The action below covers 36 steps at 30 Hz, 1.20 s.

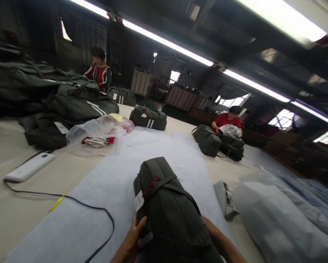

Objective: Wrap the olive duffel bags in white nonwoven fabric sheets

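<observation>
A dark grey-green duffel bag point(172, 208) lies lengthwise in front of me on a sheet of white paper point(103, 182). Red cord and a white hang tag point(139, 201) are on its left side, and a strap crosses its top. My left hand point(133, 233) grips the bag's left side near the bottom of the view, thumb up and the other fingers partly hidden. Against the right side rests my right hand point(215, 233), its fingers mostly hidden behind the bag.
More duffel bags point(84, 102) are piled at the left, near a clear plastic bag point(100, 131) of tags. A white device point(29, 167) trails a black cord. A tape dispenser point(226, 201) and plastic sheets point(279, 215) lie right. Two people point(99, 73) work across the table.
</observation>
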Available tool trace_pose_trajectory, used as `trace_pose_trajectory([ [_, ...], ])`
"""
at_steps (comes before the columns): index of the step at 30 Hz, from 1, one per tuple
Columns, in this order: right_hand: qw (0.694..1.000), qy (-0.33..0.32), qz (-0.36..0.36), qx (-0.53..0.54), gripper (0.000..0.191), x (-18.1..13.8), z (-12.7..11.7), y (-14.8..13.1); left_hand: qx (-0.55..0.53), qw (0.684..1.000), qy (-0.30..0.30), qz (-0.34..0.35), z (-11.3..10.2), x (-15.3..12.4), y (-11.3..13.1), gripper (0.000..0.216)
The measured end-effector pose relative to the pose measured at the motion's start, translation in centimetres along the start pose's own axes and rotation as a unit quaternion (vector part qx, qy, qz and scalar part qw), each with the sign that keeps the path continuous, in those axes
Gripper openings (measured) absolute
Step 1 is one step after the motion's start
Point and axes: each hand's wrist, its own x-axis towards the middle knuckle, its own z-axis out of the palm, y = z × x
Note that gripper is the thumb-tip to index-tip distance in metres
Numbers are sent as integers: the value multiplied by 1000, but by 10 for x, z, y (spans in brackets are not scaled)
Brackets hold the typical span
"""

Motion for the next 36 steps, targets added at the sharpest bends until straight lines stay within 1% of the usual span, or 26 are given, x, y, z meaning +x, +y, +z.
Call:
trace_pose_trajectory([
  [2,997,-40,20,56,47,-11,7,-16,-7,1000,10,12,-5,2,-10,82],
  [4,995,-71,20,65,47,-17,7,-36,-8,999,26,33,-10,1,-21,80],
  [7,995,-86,37,-39,54,-8,-9,-71,-1,998,29,59,-7,-3,-31,72],
  [8,991,-84,46,-90,56,-1,-18,-84,-2,998,29,64,-2,-5,-32,66],
  [9,989,-83,56,-113,55,9,-28,-96,-7,997,32,68,5,-7,-32,61],
  [12,987,-78,73,-121,46,46,-58,-130,-33,994,39,100,36,-13,-21,45],
  [15,984,-102,88,-113,41,85,-78,-153,-54,991,20,122,65,-18,-3,33],
  [17,982,-126,93,-103,41,105,-83,-162,-66,990,15,125,76,-19,8,30],
  [20,977,-164,82,-109,44,128,-84,-168,-44,988,14,144,80,-16,19,30],
  [23,968,-200,54,-141,44,144,-86,-171,-3,985,13,172,79,-5,21,28],
  [27,955,-216,27,-200,42,165,-91,-187,13,979,23,204,87,10,21,26],
  [29,946,-231,32,-226,42,174,-92,-199,-21,975,37,216,97,16,25,27],
  [31,938,-238,43,-247,40,182,-91,-212,-86,969,61,224,109,21,30,30],
  [34,936,-224,43,-269,38,190,-88,-227,-168,955,92,226,125,26,39,40],
  [36,935,-218,38,-277,39,195,-86,-233,-191,950,89,229,130,27,41,45],
])
